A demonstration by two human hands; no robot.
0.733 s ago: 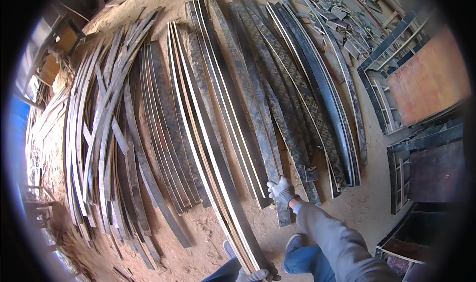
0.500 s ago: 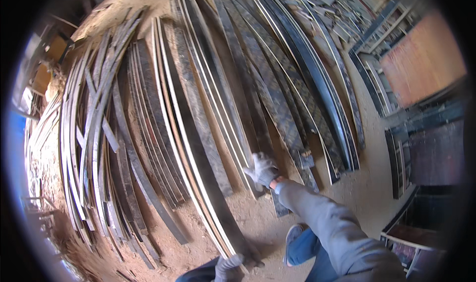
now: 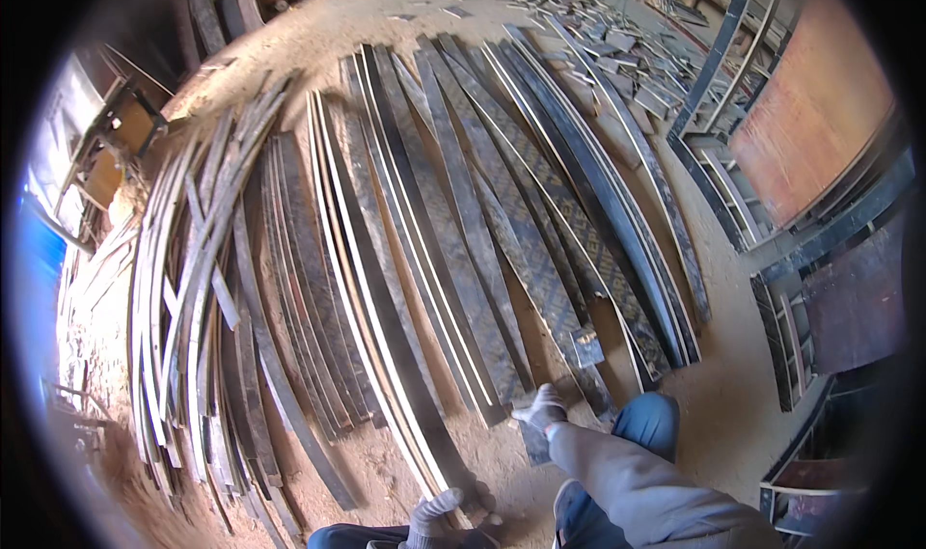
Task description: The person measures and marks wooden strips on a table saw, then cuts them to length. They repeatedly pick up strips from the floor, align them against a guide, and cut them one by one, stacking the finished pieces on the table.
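Note:
My left hand (image 3: 435, 516), in a grey-white work glove, is closed at the near end of a stack of pale-edged plywood strips (image 3: 371, 346). Part of its fingers lies over the strip ends, with its shadow beside it. My right hand (image 3: 541, 410), gloved alike, is bent round the near end of a dark plywood strip (image 3: 494, 284) in the middle of the row. Its fingertips are partly hidden. Left of that strip runs a pair of pale-edged dark strips (image 3: 424, 260). A short dark piece (image 3: 536, 445) lies just below my right hand.
Crossed, loose strips (image 3: 198, 288) are heaped at the left. More long dark strips (image 3: 617, 221) lie right of my right hand. Small offcuts (image 3: 617, 42) litter the far right floor. Framed racks with panels (image 3: 815, 115) stand along the right side. My bent knee (image 3: 648, 424) is close to my right arm.
My right hand has come nearer to me, down to the strips' near ends. My left hand stays at the same stack. The view has tilted up, and my right knee shows more.

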